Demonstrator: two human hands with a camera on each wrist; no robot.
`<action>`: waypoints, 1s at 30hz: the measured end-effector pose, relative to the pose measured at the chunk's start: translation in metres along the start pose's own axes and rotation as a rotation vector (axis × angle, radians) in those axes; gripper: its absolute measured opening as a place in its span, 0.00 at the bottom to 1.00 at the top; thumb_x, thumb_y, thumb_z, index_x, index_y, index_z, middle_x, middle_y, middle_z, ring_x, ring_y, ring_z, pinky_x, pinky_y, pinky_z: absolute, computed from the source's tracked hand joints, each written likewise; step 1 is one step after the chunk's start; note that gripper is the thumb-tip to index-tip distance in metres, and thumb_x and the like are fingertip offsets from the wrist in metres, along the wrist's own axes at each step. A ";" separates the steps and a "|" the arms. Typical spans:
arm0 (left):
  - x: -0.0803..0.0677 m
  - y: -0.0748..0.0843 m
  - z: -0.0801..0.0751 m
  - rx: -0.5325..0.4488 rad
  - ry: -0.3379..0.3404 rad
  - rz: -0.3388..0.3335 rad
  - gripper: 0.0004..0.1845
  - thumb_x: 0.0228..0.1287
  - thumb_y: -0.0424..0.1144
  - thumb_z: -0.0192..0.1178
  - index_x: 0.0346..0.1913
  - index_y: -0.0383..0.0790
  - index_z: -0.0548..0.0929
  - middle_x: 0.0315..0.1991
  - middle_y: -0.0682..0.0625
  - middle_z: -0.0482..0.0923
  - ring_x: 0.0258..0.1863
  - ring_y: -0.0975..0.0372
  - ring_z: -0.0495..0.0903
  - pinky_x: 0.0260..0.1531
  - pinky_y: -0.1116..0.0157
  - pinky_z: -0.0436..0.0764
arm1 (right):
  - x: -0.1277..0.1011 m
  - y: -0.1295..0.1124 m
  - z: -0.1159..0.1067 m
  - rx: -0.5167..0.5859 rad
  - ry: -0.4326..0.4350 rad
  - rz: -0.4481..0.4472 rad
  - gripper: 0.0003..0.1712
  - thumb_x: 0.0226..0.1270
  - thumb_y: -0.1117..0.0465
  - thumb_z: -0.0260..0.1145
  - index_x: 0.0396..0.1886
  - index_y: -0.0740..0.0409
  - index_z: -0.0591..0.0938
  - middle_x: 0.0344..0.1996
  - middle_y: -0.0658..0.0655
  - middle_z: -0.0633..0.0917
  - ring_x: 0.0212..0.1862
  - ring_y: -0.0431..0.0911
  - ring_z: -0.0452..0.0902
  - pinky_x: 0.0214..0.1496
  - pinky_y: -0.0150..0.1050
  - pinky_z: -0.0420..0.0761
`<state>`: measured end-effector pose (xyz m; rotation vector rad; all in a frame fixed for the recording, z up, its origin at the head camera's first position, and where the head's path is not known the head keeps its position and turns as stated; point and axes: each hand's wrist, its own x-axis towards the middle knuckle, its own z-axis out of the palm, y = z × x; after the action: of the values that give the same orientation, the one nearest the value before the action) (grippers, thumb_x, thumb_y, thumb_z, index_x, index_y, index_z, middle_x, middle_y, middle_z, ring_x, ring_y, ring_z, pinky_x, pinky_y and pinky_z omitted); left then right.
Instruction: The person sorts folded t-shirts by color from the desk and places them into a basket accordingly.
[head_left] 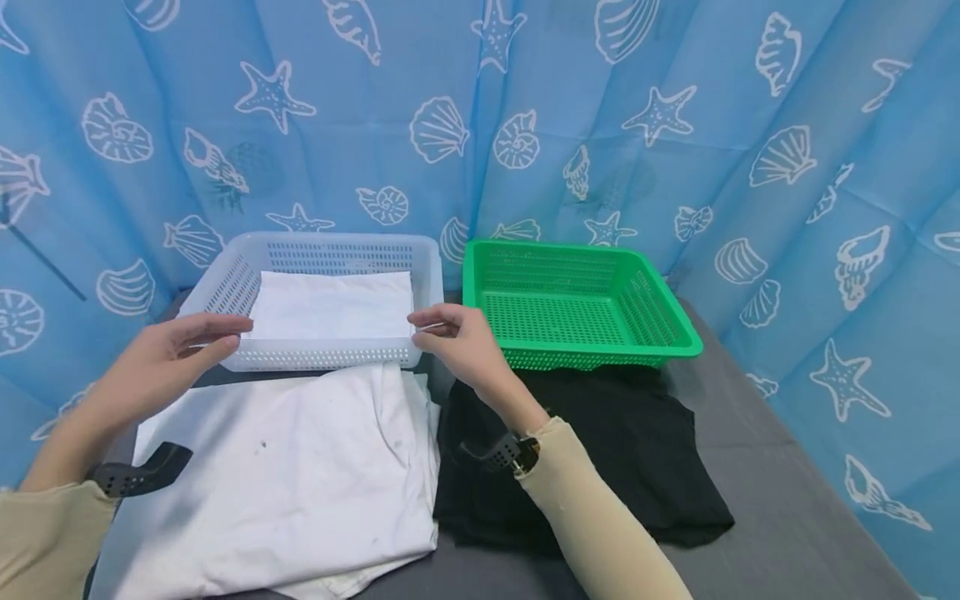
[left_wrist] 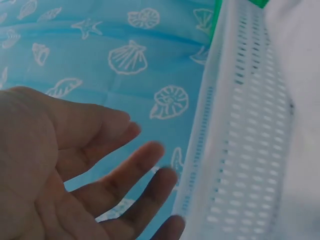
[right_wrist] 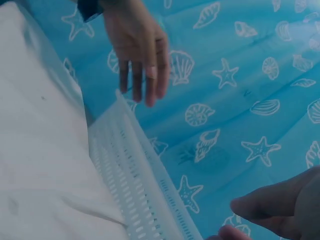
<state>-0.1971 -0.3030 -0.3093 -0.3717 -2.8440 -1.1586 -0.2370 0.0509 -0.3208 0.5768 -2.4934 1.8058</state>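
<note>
A folded white cloth (head_left: 337, 306) lies flat inside the white perforated basket (head_left: 318, 358). At the basket's left front corner is my left hand (head_left: 165, 357), its fingers loosely extended and holding nothing. In the left wrist view, that hand's spread fingers (left_wrist: 120, 185) appear beside the basket's wall. My right hand (head_left: 467, 346) hovers by the right rim, fingers slightly bent, with nothing visibly gripped. The right wrist view shows a gap between its thumb and fingers. A larger folded white cloth (head_left: 300, 475) is spread in front of the basket.
To the right stands a green perforated basket (head_left: 555, 318). Folded black cloth (head_left: 622, 458) lies in front of it, partly under my right forearm. Dark grey fabric (head_left: 780, 500) covers the table. A blue shell-patterned curtain (head_left: 555, 117) hangs behind and along the sides.
</note>
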 end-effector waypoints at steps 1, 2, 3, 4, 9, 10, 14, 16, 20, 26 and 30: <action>-0.006 -0.003 0.002 0.007 0.005 0.005 0.25 0.75 0.52 0.52 0.67 0.41 0.74 0.64 0.41 0.71 0.61 0.54 0.70 0.50 0.64 0.76 | -0.005 0.001 -0.001 0.019 -0.017 0.007 0.12 0.67 0.66 0.66 0.49 0.58 0.86 0.44 0.51 0.85 0.46 0.46 0.82 0.48 0.41 0.81; -0.011 -0.007 0.005 0.013 0.011 0.012 0.24 0.76 0.51 0.53 0.66 0.41 0.75 0.62 0.41 0.73 0.60 0.59 0.72 0.47 0.70 0.75 | -0.009 0.004 -0.001 0.044 -0.037 0.015 0.12 0.68 0.66 0.66 0.50 0.59 0.86 0.44 0.52 0.85 0.46 0.48 0.82 0.48 0.42 0.81; -0.016 -0.011 0.007 0.015 0.018 0.019 0.23 0.76 0.49 0.53 0.65 0.41 0.75 0.62 0.41 0.73 0.58 0.65 0.73 0.44 0.75 0.74 | -0.013 0.006 -0.002 0.070 -0.059 0.025 0.12 0.68 0.66 0.66 0.50 0.60 0.85 0.44 0.53 0.85 0.46 0.49 0.82 0.48 0.42 0.81; -0.020 -0.016 0.009 0.015 0.027 0.023 0.22 0.76 0.48 0.53 0.65 0.41 0.76 0.61 0.41 0.74 0.55 0.70 0.73 0.40 0.80 0.72 | -0.016 0.009 -0.001 0.096 -0.080 0.038 0.12 0.68 0.66 0.66 0.50 0.61 0.85 0.45 0.54 0.85 0.46 0.50 0.82 0.48 0.43 0.81; -0.040 -0.041 0.017 0.049 0.058 -0.058 0.23 0.75 0.50 0.53 0.62 0.38 0.78 0.58 0.37 0.75 0.57 0.58 0.73 0.49 0.57 0.78 | -0.027 0.027 0.009 0.252 -0.198 0.131 0.15 0.69 0.67 0.65 0.54 0.68 0.82 0.50 0.64 0.83 0.50 0.53 0.80 0.51 0.45 0.81; -0.042 -0.046 0.019 0.057 0.062 -0.081 0.24 0.75 0.51 0.53 0.62 0.36 0.78 0.58 0.36 0.75 0.58 0.52 0.73 0.49 0.51 0.77 | -0.029 0.030 0.012 0.268 -0.213 0.154 0.16 0.69 0.67 0.65 0.54 0.68 0.82 0.51 0.65 0.82 0.51 0.54 0.80 0.51 0.45 0.80; -0.050 -0.065 0.024 0.067 0.103 -0.134 0.27 0.75 0.52 0.53 0.61 0.32 0.77 0.59 0.32 0.73 0.60 0.36 0.66 0.46 0.36 0.70 | -0.034 0.039 0.021 0.258 -0.262 0.234 0.16 0.69 0.66 0.66 0.54 0.66 0.83 0.49 0.63 0.83 0.48 0.54 0.81 0.51 0.46 0.80; -0.052 -0.075 0.027 0.077 0.124 -0.137 0.26 0.75 0.50 0.53 0.61 0.30 0.77 0.61 0.28 0.69 0.60 0.33 0.63 0.46 0.33 0.68 | -0.036 0.042 0.024 0.217 -0.292 0.246 0.16 0.68 0.63 0.66 0.53 0.63 0.84 0.49 0.59 0.83 0.46 0.52 0.82 0.51 0.46 0.80; -0.055 -0.089 0.033 0.095 0.115 -0.166 0.28 0.76 0.50 0.53 0.61 0.25 0.75 0.65 0.21 0.58 0.64 0.26 0.53 0.50 0.27 0.58 | -0.038 0.048 0.028 0.141 -0.349 0.235 0.16 0.68 0.60 0.67 0.54 0.56 0.85 0.47 0.53 0.83 0.43 0.46 0.82 0.49 0.42 0.80; -0.055 -0.099 0.035 0.132 0.114 -0.252 0.34 0.74 0.57 0.52 0.64 0.28 0.72 0.64 0.20 0.60 0.56 0.30 0.64 0.44 0.34 0.70 | -0.040 0.051 0.026 0.169 -0.360 0.229 0.18 0.67 0.59 0.67 0.56 0.52 0.84 0.51 0.52 0.81 0.48 0.45 0.79 0.50 0.43 0.79; -0.052 -0.098 0.037 0.123 0.110 -0.299 0.37 0.72 0.60 0.53 0.64 0.28 0.73 0.63 0.21 0.60 0.57 0.30 0.64 0.47 0.33 0.68 | -0.040 0.052 0.025 0.279 -0.352 0.263 0.20 0.68 0.60 0.68 0.59 0.53 0.83 0.56 0.54 0.78 0.56 0.46 0.74 0.53 0.45 0.78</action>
<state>-0.1688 -0.3553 -0.4100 0.1240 -2.9220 -0.9980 -0.2105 0.0532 -0.3858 0.6527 -2.6568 2.3623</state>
